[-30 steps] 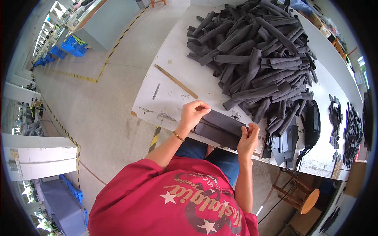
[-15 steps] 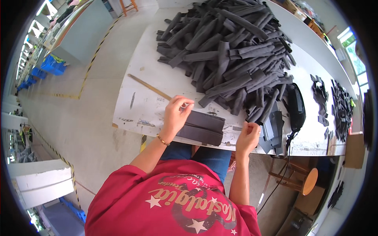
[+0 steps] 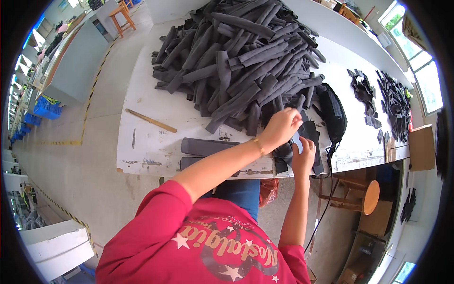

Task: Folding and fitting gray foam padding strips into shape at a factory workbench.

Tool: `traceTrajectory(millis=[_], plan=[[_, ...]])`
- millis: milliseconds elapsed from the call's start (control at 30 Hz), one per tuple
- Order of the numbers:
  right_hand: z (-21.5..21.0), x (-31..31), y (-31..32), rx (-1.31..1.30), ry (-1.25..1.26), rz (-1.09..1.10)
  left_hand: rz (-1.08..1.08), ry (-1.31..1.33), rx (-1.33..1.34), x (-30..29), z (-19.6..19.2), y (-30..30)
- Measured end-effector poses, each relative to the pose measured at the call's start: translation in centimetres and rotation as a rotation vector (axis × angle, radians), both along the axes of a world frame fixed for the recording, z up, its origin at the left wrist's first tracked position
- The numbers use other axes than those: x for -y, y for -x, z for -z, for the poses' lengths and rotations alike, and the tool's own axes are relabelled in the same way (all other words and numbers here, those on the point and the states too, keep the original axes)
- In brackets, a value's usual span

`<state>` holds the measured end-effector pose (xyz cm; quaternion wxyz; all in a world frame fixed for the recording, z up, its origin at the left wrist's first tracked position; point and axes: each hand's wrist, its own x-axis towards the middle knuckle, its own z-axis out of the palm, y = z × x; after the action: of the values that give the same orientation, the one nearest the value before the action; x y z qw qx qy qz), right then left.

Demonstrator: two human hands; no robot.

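My left hand [image 3: 283, 127] reaches across to the right, its fingers pinched over a pile of flat dark pieces [image 3: 311, 137]; whatever they hold is hidden. Just below it, my right hand [image 3: 304, 157] has thumb and fingers closed at the lower end of a light blue-grey sheet [image 3: 296, 139]. Two flat dark grey strips [image 3: 205, 146] lie side by side near the table's front edge, partly covered by my left forearm. Behind my hands rises a large heap of dark grey fabric strips [image 3: 241, 61], many of them folded lengthwise.
A wooden stick [image 3: 151, 120] lies on the white table [image 3: 137, 146] at the left. To the right are a black mesh-sided object [image 3: 333, 111] with a hanging cord and smaller piles of dark pieces [image 3: 395, 104]. A wooden stool [image 3: 370, 197] stands below the table's right side.
My left hand has left the two flat strips and crossed rightward to beside my right hand. My right hand is now at the pile of flat pieces. The view has shifted to the right.
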<state>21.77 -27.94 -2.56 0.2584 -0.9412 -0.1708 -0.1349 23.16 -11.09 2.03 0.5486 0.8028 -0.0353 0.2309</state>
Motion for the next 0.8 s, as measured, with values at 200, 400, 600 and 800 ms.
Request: traceTrajectory(millis=[200, 400, 600, 800], plan=[[0.3, -1.3, -1.6, -0.017, 0.553, -0.165, -0.213, -0.453, -0.153, 1.7, 4.9, -4.1], [-0.1, -1.4, -0.7, 0.086, 0.734, -0.282, -0.15, -0.142, -0.079, -0.5, 2.7, -2.3], [-1.0, 0.9, -1.8, -0.065, 0.528, -0.282, -0.008, 0.673, -0.258, -3.1, -1.7, 3.9], [-5.6, 1.3, -1.4, 0.023, -0.063, -0.073, 0.282, 1.244, -0.176, -6.5, -3.4, 10.0]])
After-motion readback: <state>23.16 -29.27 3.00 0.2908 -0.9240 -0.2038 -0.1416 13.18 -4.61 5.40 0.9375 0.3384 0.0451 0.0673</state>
